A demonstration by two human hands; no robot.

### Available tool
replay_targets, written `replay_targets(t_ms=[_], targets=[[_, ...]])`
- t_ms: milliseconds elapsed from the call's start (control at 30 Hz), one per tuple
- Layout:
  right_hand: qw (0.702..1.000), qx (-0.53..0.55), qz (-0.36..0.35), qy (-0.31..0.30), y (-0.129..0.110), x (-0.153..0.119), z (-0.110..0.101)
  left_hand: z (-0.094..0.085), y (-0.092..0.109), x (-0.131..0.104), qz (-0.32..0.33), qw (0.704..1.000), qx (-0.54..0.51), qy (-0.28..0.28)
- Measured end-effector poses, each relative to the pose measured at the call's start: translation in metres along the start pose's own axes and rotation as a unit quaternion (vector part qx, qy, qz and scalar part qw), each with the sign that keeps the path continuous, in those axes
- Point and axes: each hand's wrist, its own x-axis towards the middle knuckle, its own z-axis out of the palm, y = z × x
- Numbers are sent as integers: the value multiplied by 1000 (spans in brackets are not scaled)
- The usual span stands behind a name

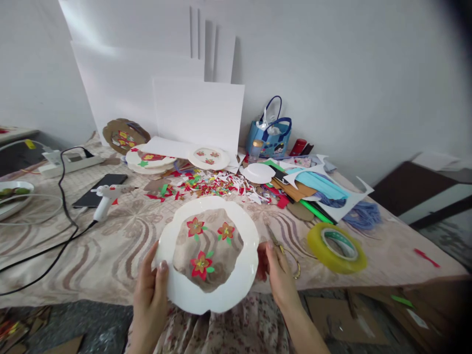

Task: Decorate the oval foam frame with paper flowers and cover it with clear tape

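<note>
A white scalloped craft frame point(241, 282) is held up in front of me near the table edge. Its clear, jagged-edged window carries several red and gold paper flowers point(201, 265) with green leaves. My left hand point(151, 285) grips the frame's left rim, thumb in front and fingers partly behind it. At the opposite rim, my right hand point(276, 270) has its fingers curled against the edge; the fingertips are partly hidden. Gold-handled scissors point(280, 246) lie on the cloth just beyond my right hand. A wide roll of yellowish tape point(317, 248) rests farther right.
A white glue gun point(108, 199) with a black cord lies left, beside a dark phone point(99, 191). Paper scraps point(217, 184) pile mid-table. Behind are finished-looking floral plates point(209, 157), white boards point(199, 113) and a blue bag point(267, 140). Blue yarn point(363, 216) lies right.
</note>
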Motion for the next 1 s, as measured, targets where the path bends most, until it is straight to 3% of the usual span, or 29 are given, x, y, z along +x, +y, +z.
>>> replay_targets(t_ms=[100, 300, 500, 700, 867, 1000], targets=[[1000, 0, 18, -21, 3, -14, -3, 0, 1, 0, -8, 1000, -1, 3], [976, -174, -119, -46, -5, -31, -17, 2, 2, -2, 3, 1000, 20, 8], [932, -286, -224, -9, -6, -29, -8, 3, -2, -7, 30, 998, 57, 6], [952, -251, -168, -50, -1, -16, -7, 4, 1, -10, 29, 998, 52, 16], [977, -153, -125, -74, 5, -16, -6, 8, -1, -8, 34, 998, 50, 31], [997, -36, -25, -63, 9, -25, 4, 14, -1, -9, 17, 999, 20, 34]])
